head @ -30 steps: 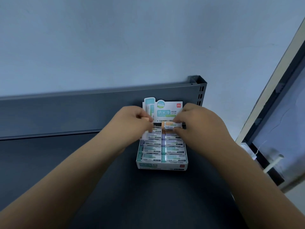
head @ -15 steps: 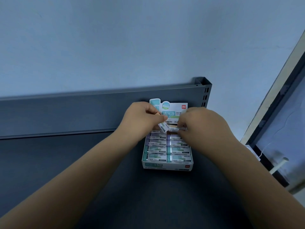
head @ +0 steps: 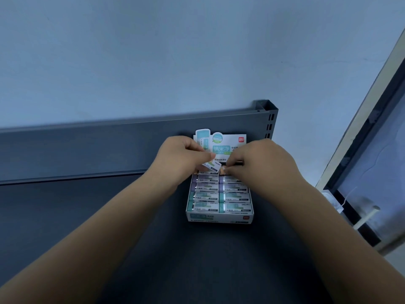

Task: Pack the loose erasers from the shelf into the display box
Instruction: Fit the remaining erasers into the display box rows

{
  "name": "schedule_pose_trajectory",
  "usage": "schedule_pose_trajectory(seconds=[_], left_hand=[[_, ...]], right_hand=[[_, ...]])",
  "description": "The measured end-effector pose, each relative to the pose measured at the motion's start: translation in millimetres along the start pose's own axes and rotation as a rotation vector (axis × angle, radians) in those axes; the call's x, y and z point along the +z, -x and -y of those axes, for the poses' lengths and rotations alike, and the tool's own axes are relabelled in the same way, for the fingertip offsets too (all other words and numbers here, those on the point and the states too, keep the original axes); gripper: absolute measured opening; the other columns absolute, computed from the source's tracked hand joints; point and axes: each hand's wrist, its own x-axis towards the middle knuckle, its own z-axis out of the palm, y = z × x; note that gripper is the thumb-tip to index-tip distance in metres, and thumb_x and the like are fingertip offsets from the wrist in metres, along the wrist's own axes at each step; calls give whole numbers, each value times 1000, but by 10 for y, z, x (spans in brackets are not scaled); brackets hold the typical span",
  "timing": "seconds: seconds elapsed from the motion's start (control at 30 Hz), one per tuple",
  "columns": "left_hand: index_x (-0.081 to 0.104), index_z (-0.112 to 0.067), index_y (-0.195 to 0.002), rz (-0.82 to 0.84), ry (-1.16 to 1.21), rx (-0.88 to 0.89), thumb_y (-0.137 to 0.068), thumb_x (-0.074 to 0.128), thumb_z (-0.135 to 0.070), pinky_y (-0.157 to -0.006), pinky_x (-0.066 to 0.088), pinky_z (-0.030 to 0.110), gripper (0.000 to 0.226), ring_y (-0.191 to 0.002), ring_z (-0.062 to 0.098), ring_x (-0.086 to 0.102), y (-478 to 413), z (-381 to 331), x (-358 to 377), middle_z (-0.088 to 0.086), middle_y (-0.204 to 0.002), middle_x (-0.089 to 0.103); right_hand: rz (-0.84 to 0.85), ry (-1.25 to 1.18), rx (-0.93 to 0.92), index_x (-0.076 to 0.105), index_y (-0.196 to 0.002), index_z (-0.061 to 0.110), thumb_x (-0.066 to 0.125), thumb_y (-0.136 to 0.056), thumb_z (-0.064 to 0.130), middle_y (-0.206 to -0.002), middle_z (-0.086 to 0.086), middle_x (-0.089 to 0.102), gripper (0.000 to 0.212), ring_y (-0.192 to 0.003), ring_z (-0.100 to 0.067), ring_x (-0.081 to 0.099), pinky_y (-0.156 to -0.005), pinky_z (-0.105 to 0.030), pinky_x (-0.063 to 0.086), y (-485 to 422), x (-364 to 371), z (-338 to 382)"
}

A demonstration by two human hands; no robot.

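Left hand [head: 184, 159] pinches white eraser [head: 211, 167] above display box [head: 219, 217]; right hand [head: 260, 165] pinches orange eraser [head: 222, 171] alongside.

I see a pale blue wall [head: 197, 51] filling the upper view. At far right a dark-framed window [head: 381, 163] slants downward, with a white cable [head: 350, 194] and a white rod [head: 366, 217] near its lower edge.
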Motion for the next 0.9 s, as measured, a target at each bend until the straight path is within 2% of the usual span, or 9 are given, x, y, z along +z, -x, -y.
schedule_pose_trajectory(seconds=[0.13,0.27,0.33,0.4,0.53,0.6,0.7,0.8,0.9], left_hand=[[69,5,-92,-35,6,-3,-82,83,-9,-50,50,12,22,-67,18,76,28,-11,-1,14,-91,76],[69,2,-90,-44,14,-13,-84,82,-10,-47,48,11,18,-67,19,77,42,-26,-13,12,-91,77],[69,4,-91,-37,13,-17,-84,81,-10,-47,47,11,20,-67,20,77,56,-30,-17,11,-90,77],[68,6,-92,-25,5,-20,-83,82,-11,-46,47,11,23,-68,21,77,73,-33,-23,10,-87,77],[68,-1,-88,29,-33,-57,-82,83,-17,-57,52,22,24,-70,21,78,82,-15,-52,8,-87,78],[66,-5,-89,59,-19,-94,-82,83,-19,-68,53,29,23,-73,21,78,73,1,-72,8,-87,79],[65,-7,-90,82,-3,-123,-83,82,-19,-72,54,31,22,-76,21,78,60,11,-96,8,-89,80],[65,-8,-90,105,-17,-133,-82,83,-15,-75,54,32,21,-77,22,78,65,12,-119,9,-90,80],[66,-8,-92,124,-17,-143,-82,82,-14,-75,53,32,20,-78,22,78,65,12,-142,11,-91,79]], right_hand=[[42,38,-29,78,-88,35,66,-86,55,-86,12,69,23,-84,-12,63,-68,-34,56,-50,29,44],[13,199,-1,71,-79,24,62,-87,61,-80,6,62,39,-75,-17,61,-53,-26,40,-90,43,84],[-8,214,-28,71,-84,24,64,-89,54,-81,5,61,30,-76,-19,61,-54,-26,41,-71,31,117],[-5,173,-84,75,-94,33,63,-91,42,-89,7,65,16,-84,-20,63,-63,-29,51,-56,35,137],[49,130,-112,76,-99,44,59,-92,37,-96,13,70,19,-89,-18,64,-70,-33,57,-62,6,121],[31,211,-118,75,-95,36,58,-91,42,-90,9,68,19,-83,-19,63,-65,-31,53,-68,-1,138],[38,354,-116,66,-82,22,59,-91,37,-76,3,56,19,-68,-23,57,-53,-25,38,-71,36,245],[32,376,-70,59,-74,19,61,-88,19,-68,2,48,14,-56,-20,47,-48,-23,29,-89,73,280],[30,318,-52,62,-77,20,55,-90,21,-69,3,48,14,-56,-18,46,-48,-24,28,-47,89,259]])
